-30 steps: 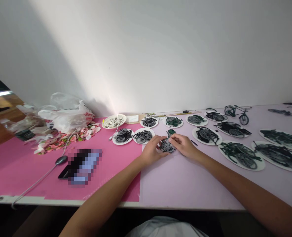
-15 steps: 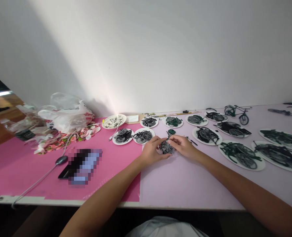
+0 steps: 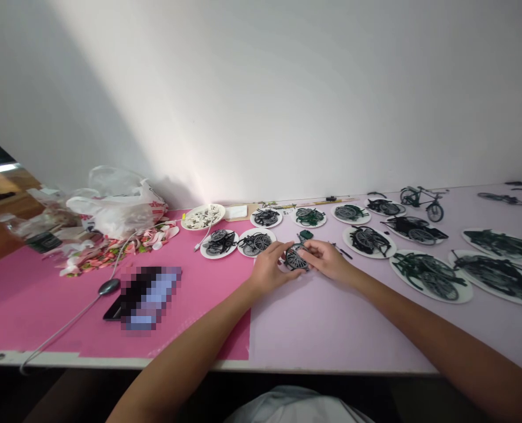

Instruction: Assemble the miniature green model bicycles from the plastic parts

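Observation:
A small grey spoked wheel with dark parts (image 3: pixel 296 257) is held between my two hands, low over the pale purple table cover. My left hand (image 3: pixel 271 268) grips its left and lower edge between thumb and fingers. From the right, my right hand (image 3: pixel 325 258) pinches the wheel near its upper right side. A small dark green piece (image 3: pixel 305 235) lies just beyond the wheel, and thin dark parts (image 3: pixel 343 251) lie to the right of my right hand.
White plates of bicycle parts (image 3: pixel 256 254) spread behind and to the right. An assembled toy bicycle (image 3: pixel 425 200) stands back right. On the left are a phone (image 3: pixel 133 294), computer mouse (image 3: pixel 109 286), plastic bags (image 3: pixel 120 211) and a bowl of white pieces (image 3: pixel 203 217).
The wheel has tilted slightly and shifted a little between my fingers. Both hands have barely moved.

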The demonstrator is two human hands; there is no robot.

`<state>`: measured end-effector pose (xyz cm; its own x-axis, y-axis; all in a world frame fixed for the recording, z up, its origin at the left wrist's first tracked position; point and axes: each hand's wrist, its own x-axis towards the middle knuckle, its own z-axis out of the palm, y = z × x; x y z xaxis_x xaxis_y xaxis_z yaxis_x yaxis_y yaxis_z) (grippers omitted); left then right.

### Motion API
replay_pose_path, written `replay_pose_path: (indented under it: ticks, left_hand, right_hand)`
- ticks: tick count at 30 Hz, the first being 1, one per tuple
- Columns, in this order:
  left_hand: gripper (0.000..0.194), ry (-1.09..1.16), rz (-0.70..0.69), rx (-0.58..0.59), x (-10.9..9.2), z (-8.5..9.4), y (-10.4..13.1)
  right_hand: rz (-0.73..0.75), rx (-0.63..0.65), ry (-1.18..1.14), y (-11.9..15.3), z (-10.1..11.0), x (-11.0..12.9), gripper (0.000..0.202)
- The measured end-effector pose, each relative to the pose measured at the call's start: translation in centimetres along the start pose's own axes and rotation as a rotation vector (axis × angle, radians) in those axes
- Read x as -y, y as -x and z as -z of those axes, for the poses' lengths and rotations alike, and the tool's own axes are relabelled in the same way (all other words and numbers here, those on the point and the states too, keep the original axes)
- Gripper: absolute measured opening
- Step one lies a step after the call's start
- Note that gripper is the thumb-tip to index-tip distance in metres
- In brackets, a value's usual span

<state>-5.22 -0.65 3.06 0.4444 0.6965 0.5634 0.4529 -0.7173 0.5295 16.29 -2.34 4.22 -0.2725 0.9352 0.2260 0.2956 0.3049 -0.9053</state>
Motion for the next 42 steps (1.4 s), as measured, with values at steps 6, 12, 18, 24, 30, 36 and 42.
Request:
replay_pose_path:
  ticks: [6, 12, 18, 24, 30, 36, 42]
  left_hand:
    - [0.071, -0.012, 0.006, 0.023, -0.2, 0.4, -0.1]
    - [0.070, -0.008, 0.012, 0.025, -0.3, 0.4, -0.1]
    - [0.068, 0.007, 0.014, -0.029, -0.5, 0.2, 0.0]
    - [0.073, 0.007, 0.061, -0.007, -0.3, 0.1, -0.1]
    - [0.085, 0.076, 0.001, 0.063, -0.3, 0.3, -0.2]
    - [0.070, 0.065, -0.046, 0.078, -1.1, 0.8, -0.1]
    - [0.067, 0.044, -0.054, 0.085, -0.6, 0.6, -0.3]
  right_hand:
    - [-0.015, 0.003, -0.007, 0.2, -0.2, 0.3, 0.044]
    - [-0.028, 0.005, -0.020, 0.2, -0.2, 0.3, 0.046]
    - [-0.046, 0.017, -0.030, 0.1, 0.0, 0.2, 0.050]
    - [-0.043, 0.049, -0.016, 0.1, 0.1, 0.0, 0.052]
    - [-0.028, 0.071, 0.030, 0.1, 0.1, -0.2, 0.050]
    - [-0.018, 0.086, 0.049, 0.2, 0.0, -0.4, 0.048]
    - [-0.020, 0.087, 0.054, 0.3, -0.1, -0.3, 0.049]
